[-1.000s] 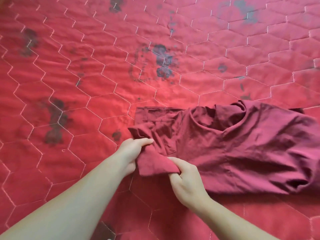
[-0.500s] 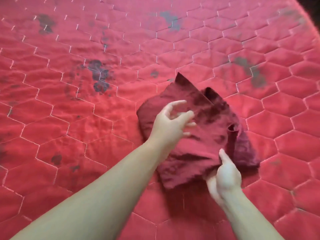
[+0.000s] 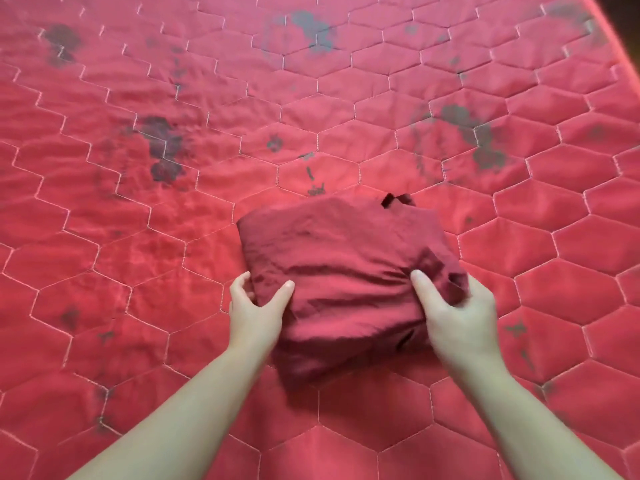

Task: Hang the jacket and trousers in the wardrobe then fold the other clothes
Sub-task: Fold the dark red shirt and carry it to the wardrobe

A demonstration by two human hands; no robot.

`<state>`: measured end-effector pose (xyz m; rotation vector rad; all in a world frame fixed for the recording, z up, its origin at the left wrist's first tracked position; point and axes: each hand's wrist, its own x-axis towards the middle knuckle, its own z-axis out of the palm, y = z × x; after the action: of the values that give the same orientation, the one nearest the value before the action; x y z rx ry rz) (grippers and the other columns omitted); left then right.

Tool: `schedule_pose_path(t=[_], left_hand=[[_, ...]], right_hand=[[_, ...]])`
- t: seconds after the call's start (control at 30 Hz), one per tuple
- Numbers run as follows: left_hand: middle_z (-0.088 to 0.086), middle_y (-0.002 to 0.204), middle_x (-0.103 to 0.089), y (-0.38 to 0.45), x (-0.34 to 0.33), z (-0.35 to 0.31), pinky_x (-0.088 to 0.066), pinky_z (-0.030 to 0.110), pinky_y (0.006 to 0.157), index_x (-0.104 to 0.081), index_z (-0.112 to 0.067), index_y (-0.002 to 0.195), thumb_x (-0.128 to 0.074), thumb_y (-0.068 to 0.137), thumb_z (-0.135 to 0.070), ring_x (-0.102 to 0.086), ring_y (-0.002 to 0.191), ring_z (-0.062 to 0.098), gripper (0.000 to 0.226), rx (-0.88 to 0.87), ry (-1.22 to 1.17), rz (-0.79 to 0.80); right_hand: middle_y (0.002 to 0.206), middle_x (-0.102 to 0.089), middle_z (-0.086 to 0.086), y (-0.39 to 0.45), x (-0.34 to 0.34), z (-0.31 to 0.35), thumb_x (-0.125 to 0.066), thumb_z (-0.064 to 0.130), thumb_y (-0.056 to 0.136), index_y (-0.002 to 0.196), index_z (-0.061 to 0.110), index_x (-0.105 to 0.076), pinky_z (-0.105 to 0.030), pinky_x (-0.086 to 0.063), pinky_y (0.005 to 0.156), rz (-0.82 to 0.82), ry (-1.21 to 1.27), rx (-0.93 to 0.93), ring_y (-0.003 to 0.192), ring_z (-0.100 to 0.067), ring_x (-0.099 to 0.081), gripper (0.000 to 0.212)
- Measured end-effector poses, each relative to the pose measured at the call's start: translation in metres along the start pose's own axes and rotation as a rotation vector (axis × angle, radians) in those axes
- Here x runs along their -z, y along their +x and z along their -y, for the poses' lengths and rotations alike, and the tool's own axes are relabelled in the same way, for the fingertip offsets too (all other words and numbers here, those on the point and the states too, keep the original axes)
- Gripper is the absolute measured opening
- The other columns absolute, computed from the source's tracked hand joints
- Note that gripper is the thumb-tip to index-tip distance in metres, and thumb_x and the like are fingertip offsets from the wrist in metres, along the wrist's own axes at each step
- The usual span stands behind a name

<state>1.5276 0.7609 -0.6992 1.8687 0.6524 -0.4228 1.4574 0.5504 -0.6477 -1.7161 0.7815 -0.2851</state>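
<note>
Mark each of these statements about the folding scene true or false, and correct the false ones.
1. The maroon garment is spread out flat and unfolded. False: it is folded into a compact bundle.
2. Both hands grip the bundle, the left hand at its left near corner, the right hand at its right near side. True.
3. The bundle lies on a red quilted cover stitched in hexagons. True.
4. The cover is spotless. False: dark blotches mark it in several places.
5. A hanger lies beside the bundle. False: none is in view.
</note>
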Motion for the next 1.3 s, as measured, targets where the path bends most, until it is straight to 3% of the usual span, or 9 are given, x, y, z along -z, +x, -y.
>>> schedule_pose_path(t=[0.13, 0.27, 0.43, 0.57, 0.7, 0.87, 1.07, 1.2, 1.3], left_hand=[[-0.005, 0.124, -0.058, -0.004, -0.012, -0.004, -0.042, 0.037, 0.104, -0.042, -0.027, 0.137, -0.066, 0.085, -0.050, -0.057, 0.113, 0.017, 0.062, 0.024, -0.001, 0.055], [-0.011, 0.100, -0.065, -0.007, -0.024, -0.007, -0.043, 0.031, 0.084, -0.062, -0.023, 0.114, -0.068, 0.085, -0.044, -0.061, 0.100, 0.016, 0.037, -0.008, 0.149, 0.094], [-0.009, 0.075, -0.071, 0.008, -0.019, -0.002, -0.049, 0.033, 0.071, -0.072, -0.020, 0.078, -0.078, 0.076, -0.045, -0.064, 0.077, 0.013, 0.026, -0.043, 0.206, 0.076], [-0.010, 0.051, -0.062, 0.022, -0.017, -0.004, -0.050, 0.034, 0.064, -0.072, -0.017, 0.068, -0.081, 0.068, -0.052, -0.056, 0.056, 0.017, 0.036, 0.025, 0.246, 0.066], [0.004, 0.065, -0.065, 0.031, -0.016, -0.015, -0.056, 0.030, 0.050, -0.067, -0.008, 0.069, -0.080, 0.069, -0.054, -0.059, 0.055, 0.016, 0.048, 0.159, 0.157, 0.099], [0.009, 0.068, -0.065, 0.035, -0.010, -0.023, -0.060, 0.034, 0.053, -0.063, -0.004, 0.079, -0.068, 0.074, -0.063, -0.066, 0.058, 0.024, 0.059, 0.267, 0.046, 0.180], [0.011, 0.067, -0.074, 0.035, -0.011, -0.028, -0.059, 0.036, 0.058, -0.070, -0.001, 0.082, -0.063, 0.082, -0.060, -0.072, 0.058, 0.022, 0.059, 0.281, 0.051, 0.199], [0.009, 0.062, -0.072, 0.039, -0.012, -0.026, -0.058, 0.034, 0.055, -0.069, -0.002, 0.080, -0.064, 0.081, -0.060, -0.071, 0.053, 0.020, 0.058, 0.282, 0.048, 0.186], [0.008, 0.060, -0.071, 0.040, -0.011, -0.025, -0.057, 0.031, 0.052, -0.069, -0.002, 0.080, -0.064, 0.081, -0.059, -0.070, 0.052, 0.019, 0.057, 0.282, 0.045, 0.196]], right_hand=[[0.066, -0.065, 0.021, -0.013, 0.039, -0.024, -0.067, 0.010, 0.088, 0.077, 0.020, -0.064, -0.013, -0.041, 0.064, -0.052, -0.076, -0.048, 0.070, 0.005, -0.059, 0.015], [0.075, -0.071, 0.015, 0.002, 0.063, -0.056, -0.068, 0.024, 0.088, 0.078, 0.019, -0.070, -0.018, -0.051, 0.077, 0.201, -0.222, -0.287, 0.070, 0.008, -0.062, 0.012], [0.062, -0.059, -0.002, 0.054, 0.045, -0.039, -0.062, 0.061, 0.080, 0.069, 0.007, -0.060, -0.038, -0.044, 0.066, 0.202, -0.451, -0.180, 0.063, -0.016, -0.051, 0.055], [0.075, -0.062, 0.002, 0.100, 0.008, -0.021, -0.059, 0.077, 0.069, 0.077, 0.017, -0.058, -0.039, -0.046, 0.071, 0.220, -0.722, -0.101, 0.077, -0.025, -0.056, 0.061], [0.091, -0.066, 0.001, 0.121, -0.021, -0.017, -0.067, 0.053, 0.080, 0.093, 0.020, -0.060, -0.037, -0.047, 0.077, 0.294, -0.800, 0.024, 0.091, -0.026, -0.061, 0.036], [0.082, -0.068, -0.003, 0.130, -0.016, -0.002, -0.065, 0.025, 0.090, 0.097, 0.014, -0.062, -0.040, -0.048, 0.070, -0.025, -0.513, 0.417, 0.080, -0.033, -0.065, 0.014], [0.102, -0.069, -0.014, 0.137, 0.005, -0.038, -0.056, 0.037, 0.091, 0.105, 0.020, -0.056, -0.043, -0.047, 0.079, 0.135, -0.871, 0.024, 0.097, -0.040, -0.061, 0.022], [0.111, -0.061, -0.005, 0.137, -0.010, -0.016, -0.058, 0.052, 0.087, 0.114, 0.022, -0.050, -0.042, -0.045, 0.085, 0.071, -0.757, 0.043, 0.106, -0.030, -0.057, 0.041], [0.098, -0.060, 0.000, 0.140, -0.018, -0.005, -0.068, 0.049, 0.082, 0.105, 0.018, -0.056, -0.034, -0.042, 0.082, 0.146, -0.641, -0.169, 0.101, -0.025, -0.059, 0.041]])
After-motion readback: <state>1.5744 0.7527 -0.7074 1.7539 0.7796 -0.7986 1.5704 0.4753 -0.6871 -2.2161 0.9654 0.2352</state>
